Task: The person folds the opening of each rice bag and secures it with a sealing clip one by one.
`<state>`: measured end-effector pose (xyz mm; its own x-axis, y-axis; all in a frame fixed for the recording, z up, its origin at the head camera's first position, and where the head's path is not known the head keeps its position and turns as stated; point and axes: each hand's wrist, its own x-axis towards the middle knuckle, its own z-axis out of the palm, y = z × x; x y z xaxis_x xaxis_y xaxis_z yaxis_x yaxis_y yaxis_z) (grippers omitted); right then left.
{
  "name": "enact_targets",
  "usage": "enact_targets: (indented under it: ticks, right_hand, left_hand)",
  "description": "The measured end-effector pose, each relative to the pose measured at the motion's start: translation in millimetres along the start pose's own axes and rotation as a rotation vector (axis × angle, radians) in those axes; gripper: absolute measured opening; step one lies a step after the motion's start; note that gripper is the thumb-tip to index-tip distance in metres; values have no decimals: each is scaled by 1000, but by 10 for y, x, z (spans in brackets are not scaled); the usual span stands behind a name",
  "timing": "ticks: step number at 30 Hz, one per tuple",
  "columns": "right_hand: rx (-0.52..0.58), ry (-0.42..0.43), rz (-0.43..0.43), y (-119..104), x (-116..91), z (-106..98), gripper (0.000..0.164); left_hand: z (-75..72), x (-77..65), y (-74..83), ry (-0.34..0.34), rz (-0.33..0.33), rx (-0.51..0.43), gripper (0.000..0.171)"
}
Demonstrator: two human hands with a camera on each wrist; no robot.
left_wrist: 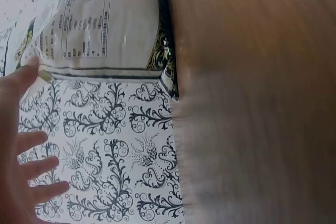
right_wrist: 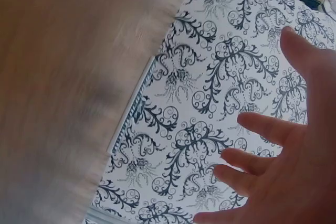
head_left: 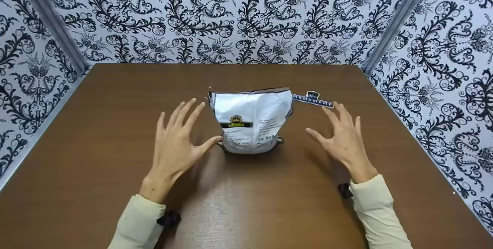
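Note:
A white bag (head_left: pixel 246 106) with a gold-and-black emblem and printed text stands upright at the middle of the table. Left of it is my left hand (head_left: pixel 175 147), fingers spread, its thumb tip right at the bag's lower side. In the left wrist view, the bag (left_wrist: pixel 115 24) shows its printed panel above the spread fingers of that hand (left_wrist: pixel 21 166). My right hand (head_left: pixel 346 141) stays apart from the bag on the right, holding nothing. Its fingertips overlap the end of a thin black-and-white strip (head_left: pixel 314 100) with a crown-like tab.
Around the brown table (head_left: pixel 127 83) stand walls (head_left: pixel 246 14) with black scrollwork on white. Grey posts (head_left: pixel 50 22) mark the corners. Both forearms wear light sleeves (head_left: pixel 140 218), with a dark device (head_left: pixel 168 219) under the left wrist and another (head_left: pixel 344 190) at the right.

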<state>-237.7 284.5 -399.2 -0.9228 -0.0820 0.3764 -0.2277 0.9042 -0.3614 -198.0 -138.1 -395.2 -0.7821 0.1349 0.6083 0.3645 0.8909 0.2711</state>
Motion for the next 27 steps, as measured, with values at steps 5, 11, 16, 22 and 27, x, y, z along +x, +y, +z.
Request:
enact_targets:
  ticks: [5,11,16,22,27]
  right_hand:
    - [52,45,-37,-35,2,6,78]
    - [158,100,-85,-78,-7,20,65]
    - [272,108,-87,-118,-16,7,56]
    - [360,126,-108,-187,-2,18,47]
    - [415,129,-137,-286,-3,33,41]
  left_hand:
    - [17,34,61,76,40,-56,85]
    - [23,56,104,127,44,-106,79]
    - [14,73,148,130,23,-146,77]
    - [-16,115,187,126,4,-200,73]
    - [-33,159,219,146,4,-244,73]
